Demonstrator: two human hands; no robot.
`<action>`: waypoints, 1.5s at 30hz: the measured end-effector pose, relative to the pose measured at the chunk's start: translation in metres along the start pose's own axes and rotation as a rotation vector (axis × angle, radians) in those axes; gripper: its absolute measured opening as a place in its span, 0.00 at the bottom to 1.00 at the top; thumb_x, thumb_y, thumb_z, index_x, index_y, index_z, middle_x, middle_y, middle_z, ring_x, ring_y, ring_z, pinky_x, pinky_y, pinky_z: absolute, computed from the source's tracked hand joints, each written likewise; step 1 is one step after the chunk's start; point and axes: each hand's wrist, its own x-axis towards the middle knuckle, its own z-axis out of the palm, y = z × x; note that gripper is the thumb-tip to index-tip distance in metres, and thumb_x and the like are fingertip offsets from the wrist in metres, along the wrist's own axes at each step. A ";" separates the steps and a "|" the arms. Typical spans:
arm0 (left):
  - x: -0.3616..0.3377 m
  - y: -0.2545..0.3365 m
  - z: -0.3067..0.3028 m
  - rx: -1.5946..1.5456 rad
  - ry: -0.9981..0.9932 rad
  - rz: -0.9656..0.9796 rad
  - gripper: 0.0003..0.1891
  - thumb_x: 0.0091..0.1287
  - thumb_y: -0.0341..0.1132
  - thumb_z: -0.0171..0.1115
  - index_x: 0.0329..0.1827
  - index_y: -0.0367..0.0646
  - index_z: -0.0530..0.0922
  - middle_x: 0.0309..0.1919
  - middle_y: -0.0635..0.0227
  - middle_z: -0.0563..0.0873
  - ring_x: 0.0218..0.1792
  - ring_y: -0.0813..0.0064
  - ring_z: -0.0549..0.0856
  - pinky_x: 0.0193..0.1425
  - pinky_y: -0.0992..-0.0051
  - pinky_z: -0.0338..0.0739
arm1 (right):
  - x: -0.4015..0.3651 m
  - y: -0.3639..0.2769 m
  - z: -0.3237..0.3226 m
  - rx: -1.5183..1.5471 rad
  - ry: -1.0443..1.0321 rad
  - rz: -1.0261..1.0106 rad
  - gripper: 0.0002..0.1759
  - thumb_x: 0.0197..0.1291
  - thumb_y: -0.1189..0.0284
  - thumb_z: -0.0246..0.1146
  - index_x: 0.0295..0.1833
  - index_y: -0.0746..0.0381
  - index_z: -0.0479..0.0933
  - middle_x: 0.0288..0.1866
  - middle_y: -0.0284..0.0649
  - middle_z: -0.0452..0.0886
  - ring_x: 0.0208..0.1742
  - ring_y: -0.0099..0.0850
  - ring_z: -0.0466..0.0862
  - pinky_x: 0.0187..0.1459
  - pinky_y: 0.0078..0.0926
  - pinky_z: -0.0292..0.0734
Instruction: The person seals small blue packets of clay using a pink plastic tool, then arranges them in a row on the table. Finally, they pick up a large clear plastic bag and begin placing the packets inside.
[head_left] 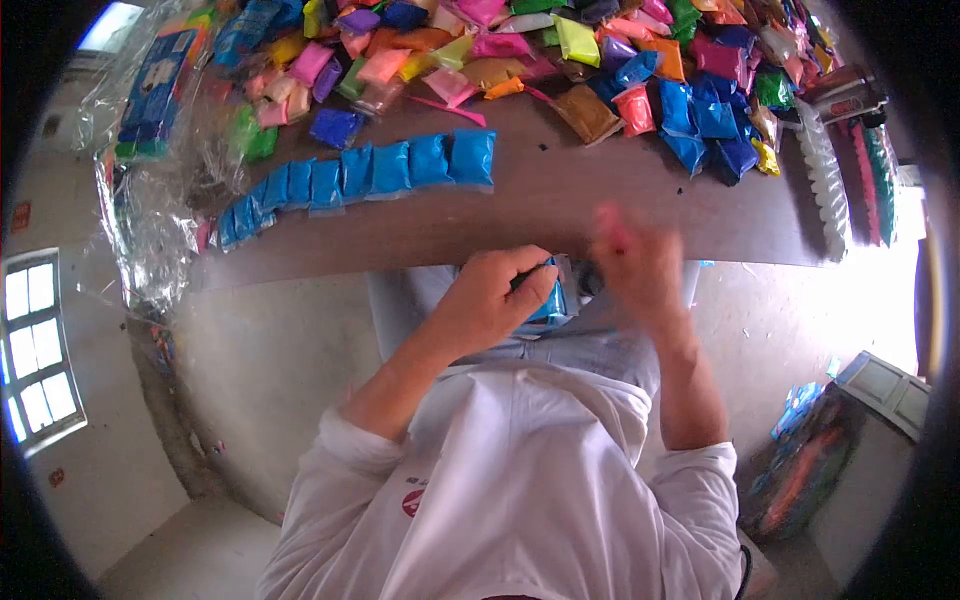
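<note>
"Where do we have the blue packet [548, 306]?"

"Below our row of blue packets [390, 168] and to its right, off the near edge of the surface [560, 205], above our lap [590, 345]. Our left hand [500, 287] is beside it, fingertips at its upper side."

"Is that hand clenched?"

"Its fingers are curled round a dark thing [529, 274], partly hidden. We can't tell whether they pinch the packet too."

"And our right hand [645, 268]?"

"Farther right of the row, lifted apart from the packet and blurred. Something pink [614, 228] shows at its fingers, but we can't tell whether we're gripping it or what it is."

"So which step are we at?"

"We'd judge that we're handling this single packet close to us, with the row lying apart from it."

"What does a move from here call for?"

"A light, steady hold, we think; the wrapping looks thin and could split if we squeezed hard."

"What else lies about the row?"

"A heap of coloured packets [578, 40] beyond it and to its right, and crumpled clear film [150, 235] off its left end."
</note>
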 end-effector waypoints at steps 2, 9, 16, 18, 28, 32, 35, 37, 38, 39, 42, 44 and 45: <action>-0.001 -0.004 -0.006 -0.040 0.025 -0.003 0.12 0.67 0.37 0.53 0.38 0.36 0.77 0.26 0.59 0.80 0.26 0.71 0.77 0.33 0.71 0.71 | -0.001 0.005 -0.015 0.465 0.026 0.149 0.12 0.58 0.66 0.62 0.32 0.65 0.76 0.19 0.42 0.73 0.21 0.31 0.75 0.25 0.28 0.69; 0.005 -0.005 0.002 -0.077 0.152 0.065 0.17 0.69 0.43 0.52 0.42 0.34 0.76 0.25 0.64 0.79 0.28 0.79 0.75 0.33 0.74 0.71 | -0.022 -0.017 0.014 0.794 -0.214 0.041 0.12 0.64 0.68 0.58 0.32 0.65 0.75 0.20 0.26 0.70 0.22 0.16 0.63 0.22 0.19 0.60; 0.004 -0.005 -0.002 -0.274 0.080 0.025 0.18 0.69 0.46 0.54 0.44 0.37 0.77 0.26 0.74 0.78 0.26 0.86 0.73 0.28 0.81 0.68 | -0.035 -0.020 0.024 1.314 -0.175 0.227 0.09 0.65 0.69 0.57 0.37 0.64 0.75 0.21 0.24 0.68 0.23 0.13 0.63 0.23 0.14 0.59; 0.004 -0.009 -0.002 -0.278 0.061 0.012 0.18 0.68 0.48 0.55 0.45 0.39 0.78 0.27 0.77 0.77 0.26 0.89 0.72 0.26 0.85 0.66 | -0.037 -0.021 0.029 1.416 -0.147 0.291 0.09 0.65 0.68 0.58 0.39 0.64 0.74 0.23 0.23 0.68 0.25 0.13 0.64 0.24 0.12 0.60; 0.009 -0.004 0.001 -0.033 0.151 0.125 0.14 0.66 0.39 0.56 0.43 0.34 0.78 0.29 0.62 0.82 0.31 0.78 0.79 0.37 0.74 0.74 | -0.020 -0.035 0.017 1.048 0.052 0.222 0.09 0.63 0.69 0.60 0.38 0.65 0.75 0.26 0.25 0.70 0.28 0.13 0.64 0.28 0.11 0.61; 0.011 -0.001 0.005 -0.010 0.173 0.113 0.14 0.66 0.38 0.56 0.42 0.34 0.78 0.28 0.61 0.82 0.30 0.77 0.79 0.36 0.75 0.73 | -0.018 -0.029 0.025 1.113 0.111 0.271 0.09 0.63 0.69 0.59 0.36 0.64 0.76 0.25 0.26 0.71 0.25 0.13 0.65 0.25 0.13 0.61; 0.007 0.002 0.002 -0.032 0.185 0.111 0.14 0.66 0.38 0.57 0.41 0.34 0.78 0.27 0.62 0.82 0.30 0.78 0.79 0.36 0.75 0.73 | -0.006 -0.011 0.019 1.320 0.202 0.375 0.10 0.64 0.68 0.57 0.33 0.62 0.75 0.23 0.27 0.71 0.22 0.15 0.65 0.23 0.15 0.60; 0.006 -0.001 -0.003 -0.070 0.185 0.102 0.14 0.66 0.39 0.57 0.40 0.34 0.79 0.27 0.63 0.82 0.30 0.79 0.78 0.36 0.76 0.73 | -0.004 -0.006 0.006 1.294 0.205 0.470 0.17 0.66 0.61 0.53 0.29 0.61 0.73 0.19 0.28 0.67 0.17 0.17 0.63 0.20 0.18 0.58; 0.005 -0.008 -0.004 -0.092 0.190 0.065 0.14 0.67 0.40 0.56 0.39 0.35 0.78 0.25 0.64 0.80 0.29 0.80 0.77 0.34 0.76 0.72 | -0.006 -0.008 0.006 1.296 0.204 0.472 0.17 0.66 0.61 0.53 0.29 0.61 0.73 0.19 0.28 0.67 0.17 0.17 0.63 0.20 0.18 0.58; 0.004 -0.012 -0.004 -0.115 0.193 0.029 0.14 0.67 0.41 0.56 0.38 0.35 0.78 0.23 0.65 0.78 0.28 0.80 0.76 0.33 0.76 0.71 | -0.008 -0.010 0.006 1.353 0.204 0.430 0.20 0.66 0.57 0.51 0.30 0.62 0.74 0.18 0.29 0.66 0.17 0.17 0.63 0.20 0.18 0.58; 0.005 -0.016 -0.003 -0.116 0.193 0.071 0.14 0.68 0.40 0.55 0.38 0.35 0.78 0.24 0.67 0.78 0.29 0.83 0.74 0.33 0.78 0.70 | -0.012 -0.004 0.011 1.431 0.204 0.423 0.27 0.67 0.50 0.46 0.33 0.64 0.74 0.17 0.31 0.67 0.17 0.19 0.64 0.20 0.18 0.58; 0.005 -0.014 -0.002 -0.152 0.199 0.068 0.14 0.68 0.40 0.56 0.39 0.35 0.78 0.25 0.67 0.79 0.30 0.83 0.75 0.34 0.78 0.71 | -0.015 -0.004 0.012 1.458 0.198 0.464 0.31 0.66 0.47 0.44 0.34 0.65 0.75 0.18 0.32 0.69 0.17 0.20 0.65 0.20 0.18 0.58; 0.006 -0.014 -0.002 -0.186 0.203 0.069 0.14 0.68 0.40 0.56 0.40 0.35 0.78 0.26 0.66 0.80 0.30 0.82 0.75 0.35 0.78 0.71 | -0.017 -0.006 0.010 1.503 0.147 0.499 0.30 0.67 0.48 0.45 0.36 0.66 0.75 0.19 0.34 0.71 0.18 0.21 0.67 0.21 0.19 0.60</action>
